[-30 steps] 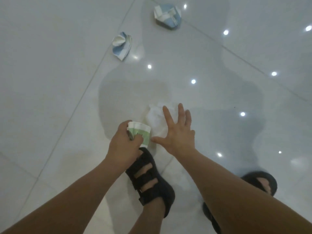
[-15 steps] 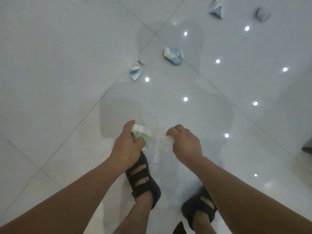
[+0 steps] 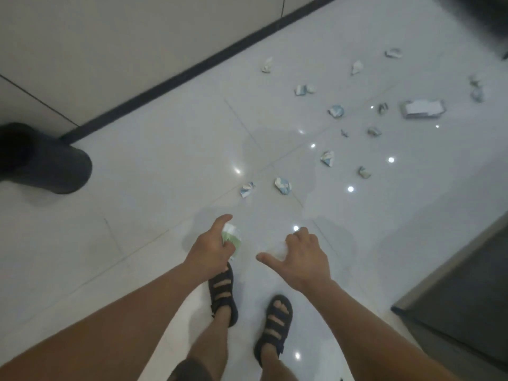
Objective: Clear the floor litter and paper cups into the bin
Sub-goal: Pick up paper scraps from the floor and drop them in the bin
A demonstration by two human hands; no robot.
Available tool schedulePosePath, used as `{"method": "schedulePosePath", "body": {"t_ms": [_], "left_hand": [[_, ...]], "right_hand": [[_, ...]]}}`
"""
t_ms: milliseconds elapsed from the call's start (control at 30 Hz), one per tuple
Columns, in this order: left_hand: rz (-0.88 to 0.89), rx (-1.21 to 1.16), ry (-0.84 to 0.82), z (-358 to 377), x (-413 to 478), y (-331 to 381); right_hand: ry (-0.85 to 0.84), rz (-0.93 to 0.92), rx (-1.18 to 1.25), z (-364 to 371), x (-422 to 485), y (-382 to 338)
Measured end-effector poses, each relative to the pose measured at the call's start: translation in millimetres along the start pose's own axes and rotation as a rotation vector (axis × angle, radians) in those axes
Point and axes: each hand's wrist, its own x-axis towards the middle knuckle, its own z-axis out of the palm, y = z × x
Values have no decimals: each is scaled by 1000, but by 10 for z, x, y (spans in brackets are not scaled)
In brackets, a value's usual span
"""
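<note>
I see my left hand (image 3: pixel 209 250) with its fingers curled round a crushed green-and-white paper cup (image 3: pixel 233 239). My right hand (image 3: pixel 303 259) bunches a white paper wad (image 3: pixel 279 248) under curled fingers, thumb stuck out. Both hang above the floor (image 3: pixel 165 210) just ahead of my sandals (image 3: pixel 222 295), with crumpled blue-and-white cups (image 3: pixel 283 185) scattered further ahead and the dark bin (image 3: pixel 46 163) well off to the left.

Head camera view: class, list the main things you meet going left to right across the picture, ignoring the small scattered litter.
From the left: dark grey bin → left hand gripping a green-and-white paper cup → right hand holding a white paper wad → flattened white box → dark cabinet.
</note>
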Motion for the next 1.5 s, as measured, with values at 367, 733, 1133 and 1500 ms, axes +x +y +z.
{"method": "schedulePosePath", "body": {"t_ms": [367,733,1133,1500], "left_hand": [[36,-126,220,-1157,-1668,418],[-40,-259,463,-2749,-2218,-527],[-95,-368,683,-4385,-2500,-1511],[-202,-223,773,-5678,-1853,-1600]], "right_hand": [[59,-406,104,-1517,-1087,-1201],[99,-660,-182,-1821,-1172,-3208],[84,-887,-53,-1709,-910,-5181],[57,-1041,14,-1879,249,-6516]]}}
